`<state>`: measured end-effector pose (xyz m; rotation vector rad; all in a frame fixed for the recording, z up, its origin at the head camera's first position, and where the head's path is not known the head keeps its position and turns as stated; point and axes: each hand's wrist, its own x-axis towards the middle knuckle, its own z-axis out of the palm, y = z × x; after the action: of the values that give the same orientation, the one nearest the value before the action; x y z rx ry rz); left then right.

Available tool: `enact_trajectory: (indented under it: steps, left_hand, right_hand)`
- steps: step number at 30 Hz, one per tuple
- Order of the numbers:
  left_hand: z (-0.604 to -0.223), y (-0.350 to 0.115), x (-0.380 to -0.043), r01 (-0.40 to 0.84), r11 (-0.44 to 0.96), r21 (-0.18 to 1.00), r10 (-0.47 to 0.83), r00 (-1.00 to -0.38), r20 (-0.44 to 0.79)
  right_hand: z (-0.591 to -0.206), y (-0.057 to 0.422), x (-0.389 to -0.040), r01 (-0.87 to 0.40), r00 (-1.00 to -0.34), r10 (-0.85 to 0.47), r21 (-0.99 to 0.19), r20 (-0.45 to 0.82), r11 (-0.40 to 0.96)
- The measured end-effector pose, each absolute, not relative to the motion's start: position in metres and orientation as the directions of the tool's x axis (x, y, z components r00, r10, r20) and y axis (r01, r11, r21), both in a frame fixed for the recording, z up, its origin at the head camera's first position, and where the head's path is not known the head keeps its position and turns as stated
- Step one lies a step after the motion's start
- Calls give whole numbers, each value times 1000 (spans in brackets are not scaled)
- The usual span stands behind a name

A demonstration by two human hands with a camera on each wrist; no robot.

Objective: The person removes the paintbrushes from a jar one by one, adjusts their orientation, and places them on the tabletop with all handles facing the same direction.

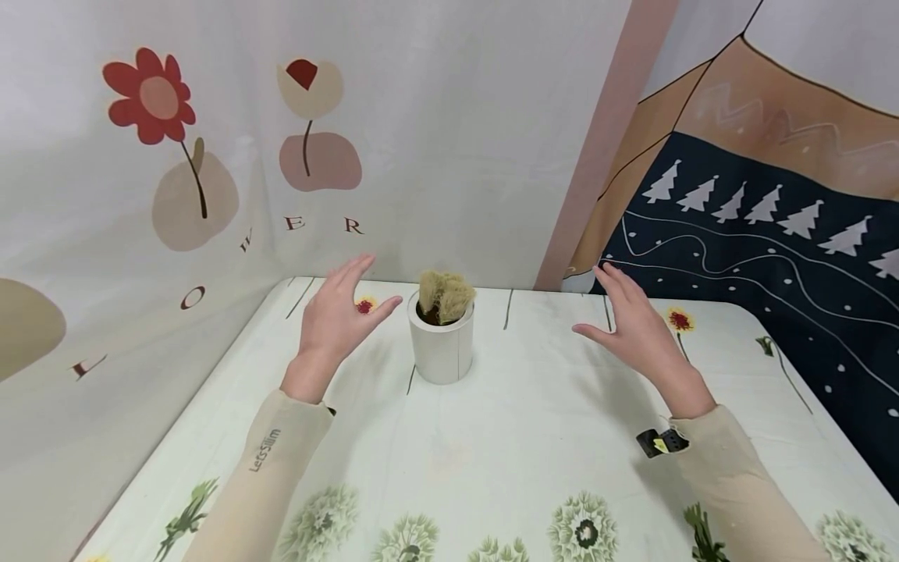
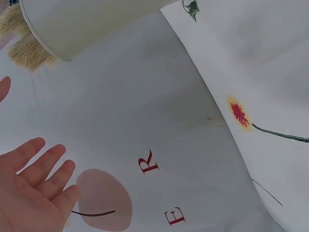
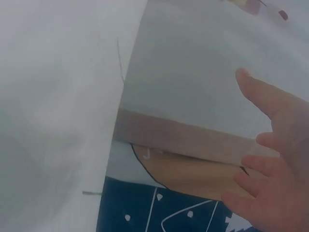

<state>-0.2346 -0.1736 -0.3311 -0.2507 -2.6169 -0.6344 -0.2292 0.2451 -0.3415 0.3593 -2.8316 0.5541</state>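
Note:
A white cylindrical pot stands upright on the table, with a tuft of dry, yellowish, grass-like plant rising out of it. Just left of the pot is my left hand, thumb spread toward the rim, holding nothing. In the left wrist view the pot shows at the top, with the tuft at its mouth, apart from the left hand's fingers. My right hand hovers farther off on the pot's right, its fingers spread and holding nothing. Only that hand appears in the right wrist view, against the curtains.
A white cloth printed with flowers and dandelions covers the table. Behind it hangs a pale curtain with flower prints and letters. A dark blue printed cloth with white trees hangs at the right. A small black device sits at the right wrist.

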Motion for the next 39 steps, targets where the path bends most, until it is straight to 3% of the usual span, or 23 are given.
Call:
enact_trajectory:
  steps: [16, 39]
  left_hand:
    - [-338, -168, -232, 261, 836, 482, 37, -905, 425]
    - [-351, -160, -230, 327, 778, 537, 88, -902, 422]
  right_hand:
    - [-351, 232, -232, -343, -924, -248, -340, 292, 876]
    - [-363, 198, -235, -403, -902, -303, -345, 308, 848]
